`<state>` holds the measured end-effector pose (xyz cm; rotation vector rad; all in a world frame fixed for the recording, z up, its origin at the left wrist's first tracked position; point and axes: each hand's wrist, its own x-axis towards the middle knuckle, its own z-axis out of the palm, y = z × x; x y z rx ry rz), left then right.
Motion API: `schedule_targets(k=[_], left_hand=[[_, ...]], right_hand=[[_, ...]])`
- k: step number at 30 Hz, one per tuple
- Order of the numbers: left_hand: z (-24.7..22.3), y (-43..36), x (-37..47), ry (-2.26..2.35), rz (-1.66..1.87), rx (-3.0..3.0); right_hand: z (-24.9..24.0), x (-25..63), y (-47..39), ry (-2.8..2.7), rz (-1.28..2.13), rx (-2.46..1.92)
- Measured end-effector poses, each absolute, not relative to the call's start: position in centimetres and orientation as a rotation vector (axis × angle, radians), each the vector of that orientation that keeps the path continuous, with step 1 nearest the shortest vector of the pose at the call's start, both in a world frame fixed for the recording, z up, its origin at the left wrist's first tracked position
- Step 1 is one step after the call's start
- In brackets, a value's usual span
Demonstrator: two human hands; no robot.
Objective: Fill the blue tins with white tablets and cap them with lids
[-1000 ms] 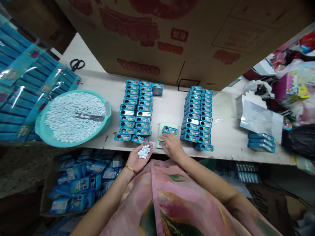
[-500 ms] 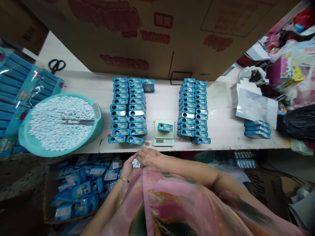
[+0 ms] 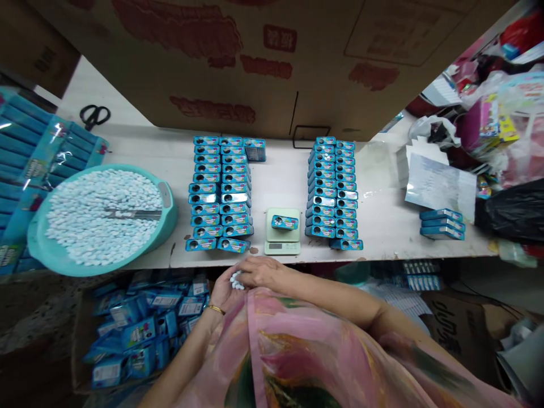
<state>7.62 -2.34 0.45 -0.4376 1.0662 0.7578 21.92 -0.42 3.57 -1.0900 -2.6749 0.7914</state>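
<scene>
- head view: the right hand [image 3: 261, 273] has been withdrawn from the green scale [image 3: 290, 247] and brought over the left hand [image 3: 221, 290].
- white pellets [image 3: 236, 281] are held in the left hand's cupped palm; whether any are pinched by the right cannot be told.
- the small box [image 3: 285, 222] is left untouched on the scale, between stacked blue boxes [image 3: 234, 168]; handling is now confined to the pellets.

The right grip [image 3: 260, 273] partly hides the white pellets [image 3: 236, 281].

Rows of blue boxes [image 3: 234, 187], a scale [image 3: 283, 234] and a tub [image 3: 169, 220] of white pellets [image 3: 97, 226] suggest a workshop.
</scene>
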Motion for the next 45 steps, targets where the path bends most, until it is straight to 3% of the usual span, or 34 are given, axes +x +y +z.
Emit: schedule_targets(k=[7,19,23,27,35,40,45], left_hand=[[1.2,-1.8,7.4,1.099,0.842,-0.491],[2.1,-3.2,3.9,1.173,1.076,-0.633],[1.6,-3.6,3.4,1.195,1.097,-0.679],[1.1,-2.6,2.9,1.177,1.036,-0.645],[1.4,0.1,4.2,1.133,0.848,-0.538],[1.8,0.1,6.0,1.090,0.817,-0.481],[1.7,-0.8,6.4,1.083,0.829,-0.475]], right_hand=[[3.5,28.5,5.3,-2.545,0.297,-1.805],[0.9,25.4,25.4,-2.550,0.183,-1.740],[-0.7,24.7,28.0,-2.506,0.203,-1.736],[-0.1,30.1,23.2,-2.387,0.161,-1.807],[1.8,39.2,2.6,-2.595,0.171,-1.817],[0.8,38.0,0.1,-2.661,0.026,-1.953],[3.4,35.1,0.9,-2.683,-0.039,-1.774]])
